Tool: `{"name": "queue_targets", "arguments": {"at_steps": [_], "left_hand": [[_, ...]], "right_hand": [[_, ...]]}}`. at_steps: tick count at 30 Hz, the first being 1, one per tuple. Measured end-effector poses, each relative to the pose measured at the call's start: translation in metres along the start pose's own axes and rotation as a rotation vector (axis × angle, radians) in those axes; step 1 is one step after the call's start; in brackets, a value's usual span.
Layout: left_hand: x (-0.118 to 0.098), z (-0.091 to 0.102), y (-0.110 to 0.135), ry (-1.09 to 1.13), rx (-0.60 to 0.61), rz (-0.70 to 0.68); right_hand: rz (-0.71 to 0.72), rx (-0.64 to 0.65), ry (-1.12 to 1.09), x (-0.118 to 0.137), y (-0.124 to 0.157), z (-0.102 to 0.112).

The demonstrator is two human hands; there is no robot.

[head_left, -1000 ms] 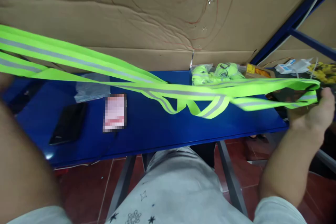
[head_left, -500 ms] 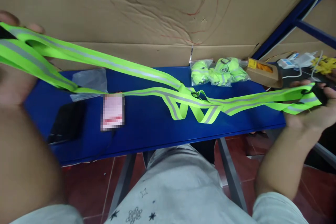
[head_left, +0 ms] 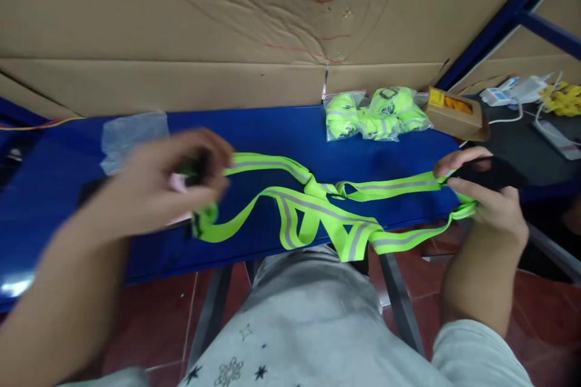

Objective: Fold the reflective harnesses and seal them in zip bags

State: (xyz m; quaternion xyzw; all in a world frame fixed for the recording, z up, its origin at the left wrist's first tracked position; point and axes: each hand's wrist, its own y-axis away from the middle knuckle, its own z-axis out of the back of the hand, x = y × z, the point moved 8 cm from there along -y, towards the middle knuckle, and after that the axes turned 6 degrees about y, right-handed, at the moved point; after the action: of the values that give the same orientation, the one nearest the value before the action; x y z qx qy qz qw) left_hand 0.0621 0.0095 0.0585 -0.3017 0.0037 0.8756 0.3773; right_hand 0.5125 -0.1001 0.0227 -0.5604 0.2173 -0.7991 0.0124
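Note:
A neon-yellow reflective harness [head_left: 327, 208] with grey stripes spans between my two hands, slack over the blue table. My left hand [head_left: 177, 187], somewhat blurred, is curled round its left end, where black parts show between the fingers. At the right, my right hand [head_left: 485, 193] pinches the other end with thumb and fingers, a strap trailing from it on either side. The straps meet at a black buckle in the middle, and short loops dangle toward the table's front edge. Behind my left hand a pink-and-white card is mostly hidden.
Several clear bags of folded neon straps [head_left: 376, 118] lie at the table's back, beside an open cardboard box [head_left: 456, 115]. A clear plastic bag [head_left: 131, 133] lies at the left. Cardboard [head_left: 204, 84] lines the back. White cables and a yellow bundle [head_left: 565, 98] are at the right.
Both hands have moved inward, the left one much farther, and the stretched harness has gone slack and lower. My left hand now covers most of the card.

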Motion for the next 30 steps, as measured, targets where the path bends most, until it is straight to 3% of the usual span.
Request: {"name": "queue_targets", "arguments": {"at_steps": [2,4,6,8,10,13,18,23,30], "left_hand": [[-0.031,-0.071,-0.016,-0.057,0.213,-0.094],[-0.047,-0.124,-0.023,-0.128,0.359,-0.124],[-0.048,-0.153,-0.027,-0.182,0.431,-0.108],[-0.041,-0.164,-0.028,-0.244,0.458,-0.081],[-0.032,-0.16,-0.03,-0.334,0.442,-0.07],[-0.023,-0.141,-0.033,-0.426,0.355,-0.055],[-0.005,-0.085,-0.033,-0.368,0.164,0.115],[0.02,-0.026,-0.034,-0.172,0.008,0.266],[0.051,-0.002,-0.035,-0.053,-0.086,0.364]], "right_hand": [[0.065,-0.033,-0.123,0.004,-0.002,-0.016],[0.1,-0.054,-0.257,0.002,-0.005,-0.025],[0.072,-0.007,-0.331,-0.003,-0.008,-0.03],[0.029,0.017,-0.387,-0.008,-0.008,-0.025],[0.004,-0.029,-0.433,-0.011,-0.007,-0.007],[-0.017,-0.159,-0.417,-0.015,-0.003,0.03],[0.079,-0.29,-0.324,-0.013,0.003,0.074],[0.125,-0.5,-0.151,-0.005,0.015,0.087],[0.094,-0.542,-0.269,-0.03,0.018,0.104]]}}
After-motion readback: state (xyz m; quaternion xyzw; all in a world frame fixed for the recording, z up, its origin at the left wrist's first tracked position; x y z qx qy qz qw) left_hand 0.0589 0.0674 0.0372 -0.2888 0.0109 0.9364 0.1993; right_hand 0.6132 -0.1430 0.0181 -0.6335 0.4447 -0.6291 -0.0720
